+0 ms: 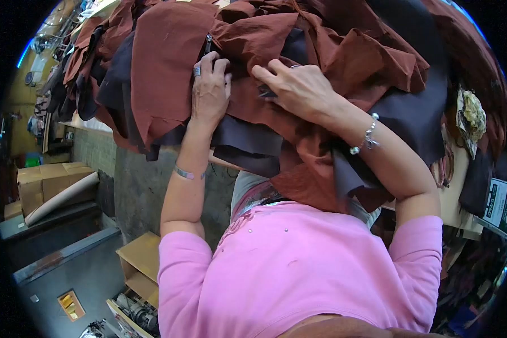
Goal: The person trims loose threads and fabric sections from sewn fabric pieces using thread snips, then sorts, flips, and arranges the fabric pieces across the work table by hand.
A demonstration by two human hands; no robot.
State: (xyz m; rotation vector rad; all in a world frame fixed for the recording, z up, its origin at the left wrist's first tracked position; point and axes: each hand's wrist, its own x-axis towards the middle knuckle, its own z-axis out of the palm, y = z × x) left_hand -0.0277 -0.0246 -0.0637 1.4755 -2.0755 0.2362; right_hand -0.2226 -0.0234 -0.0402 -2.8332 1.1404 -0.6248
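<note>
My left hand rests on a reddish-brown fabric piece, its bent fingers gripping the cloth at a dark zipper. The zipper's metal pull shows just past the fingertips. To the right, my right hand is closed over the same heap. A small dark metal tool with a pointed end sticks out below its fingers; most of it is hidden by the hand. Dark grey lining fabric shows under the brown cloth, and some brown cloth hangs over the table's front edge onto my lap.
More brown and dark garments pile up at the left and right. A crumpled pale packet and a green-and-white box are at the right edge. Cardboard boxes stand at lower left, with an open carton beside me.
</note>
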